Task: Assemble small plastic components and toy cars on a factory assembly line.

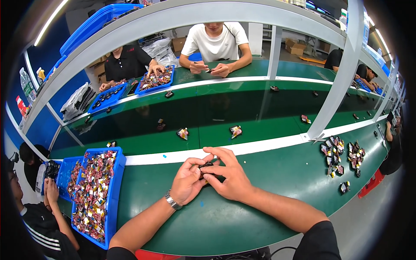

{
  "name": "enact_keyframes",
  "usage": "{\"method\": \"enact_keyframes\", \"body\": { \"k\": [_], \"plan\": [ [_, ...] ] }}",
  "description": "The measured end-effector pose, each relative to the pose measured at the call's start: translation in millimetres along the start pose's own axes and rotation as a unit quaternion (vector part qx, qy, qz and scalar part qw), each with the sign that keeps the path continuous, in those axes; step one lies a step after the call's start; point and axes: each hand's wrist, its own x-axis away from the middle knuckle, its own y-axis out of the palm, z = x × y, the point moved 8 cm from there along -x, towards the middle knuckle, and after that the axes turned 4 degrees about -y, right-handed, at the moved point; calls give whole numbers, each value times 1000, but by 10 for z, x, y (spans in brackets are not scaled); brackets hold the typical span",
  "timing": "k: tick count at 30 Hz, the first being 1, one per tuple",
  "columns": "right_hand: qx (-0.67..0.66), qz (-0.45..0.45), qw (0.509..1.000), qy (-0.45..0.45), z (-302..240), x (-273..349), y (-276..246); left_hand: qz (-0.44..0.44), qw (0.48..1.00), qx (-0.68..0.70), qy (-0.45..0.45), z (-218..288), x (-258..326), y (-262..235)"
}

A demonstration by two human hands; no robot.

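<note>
My left hand (187, 181) and my right hand (228, 173) meet over the green bench (260, 190) and together pinch a small dark part (205, 165) between their fingertips. A metal watch sits on my left wrist. Most of the part is hidden by my fingers. A blue tray (116, 186) full of small red, yellow and silver pieces lies to my left, within reach of my left hand.
A dark green belt (216, 112) runs across the middle carrying scattered small parts (235, 131). Heaps of finished pieces (342, 158) lie at the right. A white frame post (333, 86) stands at the right. People sit opposite and beside me, with more blue trays (156, 80).
</note>
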Motion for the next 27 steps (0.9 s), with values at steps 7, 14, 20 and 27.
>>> {"method": "enact_keyframes", "body": {
  "k": [7, 14, 20, 27],
  "plan": [
    [-13, 20, 1000, 2, 30, 29, -32, -24, 1000, -10, -2, 28, -17, 8],
    [-28, 20, 999, 6, 53, 23, -18, -1, 1000, -16, 11, 7, 3, -6],
    [-44, -3, 999, 27, 69, 17, 22, 9, 999, -31, 13, 59, -28, -2],
    [-12, 48, 998, 30, 83, -9, -56, 20, 1000, -2, -18, 41, -22, 0]
  ]
}}
